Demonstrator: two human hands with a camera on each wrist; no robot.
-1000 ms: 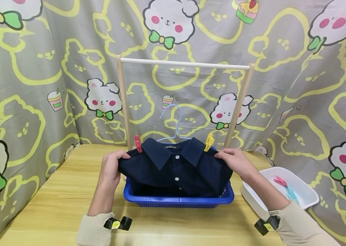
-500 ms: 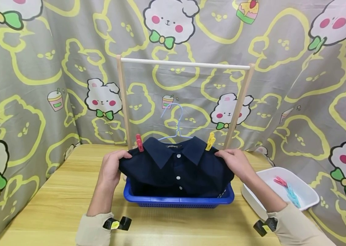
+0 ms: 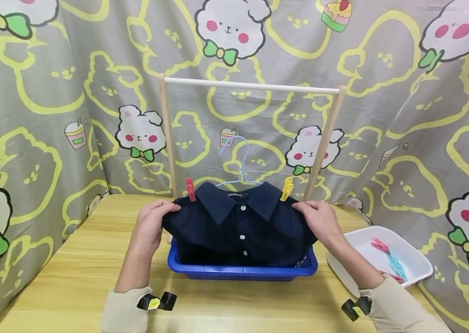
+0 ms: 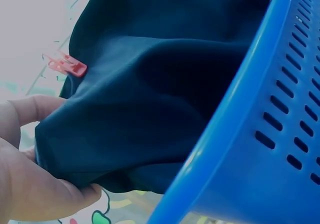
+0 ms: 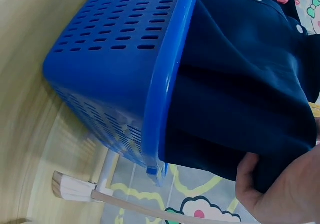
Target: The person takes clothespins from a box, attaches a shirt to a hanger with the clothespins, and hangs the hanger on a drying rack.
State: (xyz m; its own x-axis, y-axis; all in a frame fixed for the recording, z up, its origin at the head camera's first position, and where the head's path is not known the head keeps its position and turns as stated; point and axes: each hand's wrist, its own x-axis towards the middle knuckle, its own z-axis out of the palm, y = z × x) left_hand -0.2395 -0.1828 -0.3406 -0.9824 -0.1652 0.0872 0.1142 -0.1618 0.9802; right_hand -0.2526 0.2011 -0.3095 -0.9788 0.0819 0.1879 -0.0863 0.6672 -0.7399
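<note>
A dark navy collared shirt (image 3: 218, 231) with white buttons is spread above a blue basket (image 3: 243, 269), its lower part down inside. My left hand (image 3: 151, 224) pinches the shirt's left shoulder; in the left wrist view the fingers (image 4: 42, 106) and thumb grip the cloth edge. My right hand (image 3: 319, 222) pinches the opposite shoulder. A light blue wire hanger (image 3: 244, 162) shows its hook above the collar; its arms are mostly hidden by the shirt. Near the collar, a red clothespin (image 3: 191, 189) clips the left shoulder and a yellow clothespin (image 3: 286, 189) the right.
Behind the basket stands a rack with wooden posts (image 3: 167, 138) and a white rail (image 3: 251, 85). To the right, a white bin (image 3: 419, 263) holds several pink and light blue clothespins (image 3: 394, 263). A patterned curtain (image 3: 51, 152) surrounds the wooden table (image 3: 84, 259).
The shirt, with the hanger and both clothespins, has risen slightly and shifted a little right. Both hands keep their grip on the shoulders. More clothespins show in the bin past the right forearm.
</note>
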